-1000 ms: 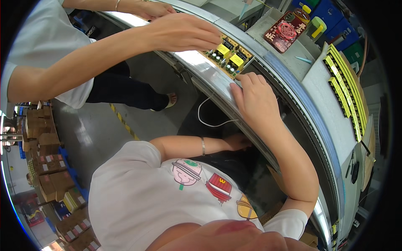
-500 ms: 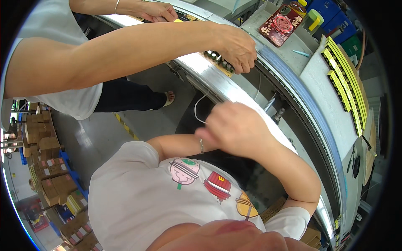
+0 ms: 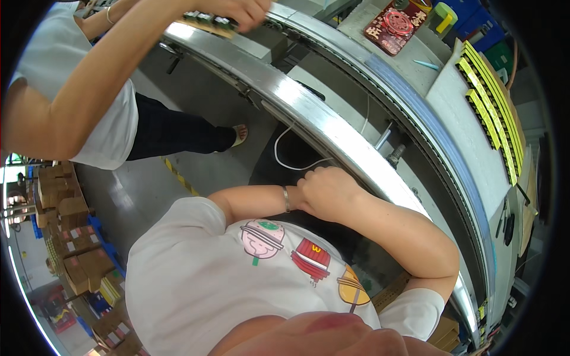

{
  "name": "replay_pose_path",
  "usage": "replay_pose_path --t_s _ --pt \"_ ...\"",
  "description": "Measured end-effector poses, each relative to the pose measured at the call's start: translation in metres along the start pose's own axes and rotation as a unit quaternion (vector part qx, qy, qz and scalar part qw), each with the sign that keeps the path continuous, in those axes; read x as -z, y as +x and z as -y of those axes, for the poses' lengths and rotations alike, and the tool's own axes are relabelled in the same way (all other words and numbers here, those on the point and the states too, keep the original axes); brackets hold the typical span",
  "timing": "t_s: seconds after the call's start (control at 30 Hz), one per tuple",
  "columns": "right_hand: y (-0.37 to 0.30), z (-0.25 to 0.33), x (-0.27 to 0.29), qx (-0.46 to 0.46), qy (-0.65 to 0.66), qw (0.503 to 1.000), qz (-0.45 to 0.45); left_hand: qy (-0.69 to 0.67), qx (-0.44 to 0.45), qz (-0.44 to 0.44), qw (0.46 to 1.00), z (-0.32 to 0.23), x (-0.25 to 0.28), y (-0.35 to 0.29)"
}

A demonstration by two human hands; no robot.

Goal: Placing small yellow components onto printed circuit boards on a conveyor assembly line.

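Note:
My right hand (image 3: pixel 333 193) rests in front of my chest with its fingers curled, laid over my left hand. Only the wrist and a sliver of my left hand (image 3: pixel 295 198) show beside a silver bracelet (image 3: pixel 286 199); its fingers are hidden. Both hands are on my side of the shiny metal conveyor rail (image 3: pixel 332 127), apart from it. At the upper left, a co-worker's hand (image 3: pixel 240 10), partly blurred, is at a circuit board (image 3: pixel 208 22) with dark components on the rail.
Beyond the conveyor, a grey bench carries rows of yellow strip-like parts (image 3: pixel 490 110), a dark red box (image 3: pixel 395 26) and a light-blue pen (image 3: pixel 426 64). A white cable (image 3: pixel 282 157) loops below the rail. Cardboard boxes (image 3: pixel 77 231) are stacked at the left.
My right hand has come down and settled over my left hand. The co-worker's arm has drawn back to the upper left, and the circuit board has moved left along the rail.

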State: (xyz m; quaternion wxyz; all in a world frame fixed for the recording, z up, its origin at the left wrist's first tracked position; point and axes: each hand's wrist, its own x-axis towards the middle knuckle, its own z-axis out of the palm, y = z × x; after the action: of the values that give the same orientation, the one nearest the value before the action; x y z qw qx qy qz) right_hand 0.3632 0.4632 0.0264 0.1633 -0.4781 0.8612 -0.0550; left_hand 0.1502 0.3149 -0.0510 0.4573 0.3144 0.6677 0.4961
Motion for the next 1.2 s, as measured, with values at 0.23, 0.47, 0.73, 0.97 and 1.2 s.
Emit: replay_pose_path --t_s 0.23,0.47,0.73,0.97,1.2 --pt "-0.002 -0.007 -0.005 -0.006 -0.005 1.0 -0.007 -0.004 0.03 -0.167 0.986 0.099 -0.126 0.015" --pt "0.001 -0.007 -0.001 -0.015 -0.003 1.0 -0.001 -0.006 0.05 -0.325 0.944 0.189 -0.295 0.033" --pt "0.004 -0.009 0.024 0.037 0.06 0.986 -0.153 0.207 -0.151 -0.037 0.966 0.014 -0.182 -0.132" --pt "-0.007 -0.022 0.046 0.034 0.085 0.955 -0.283 -0.052 -0.216 -0.557 0.8 -0.034 -0.011 -0.235" --pt "-0.031 -0.03 0.045 0.053 0.114 0.941 -0.314 0.287 -0.083 -0.831 0.469 0.053 0.177 -0.291"
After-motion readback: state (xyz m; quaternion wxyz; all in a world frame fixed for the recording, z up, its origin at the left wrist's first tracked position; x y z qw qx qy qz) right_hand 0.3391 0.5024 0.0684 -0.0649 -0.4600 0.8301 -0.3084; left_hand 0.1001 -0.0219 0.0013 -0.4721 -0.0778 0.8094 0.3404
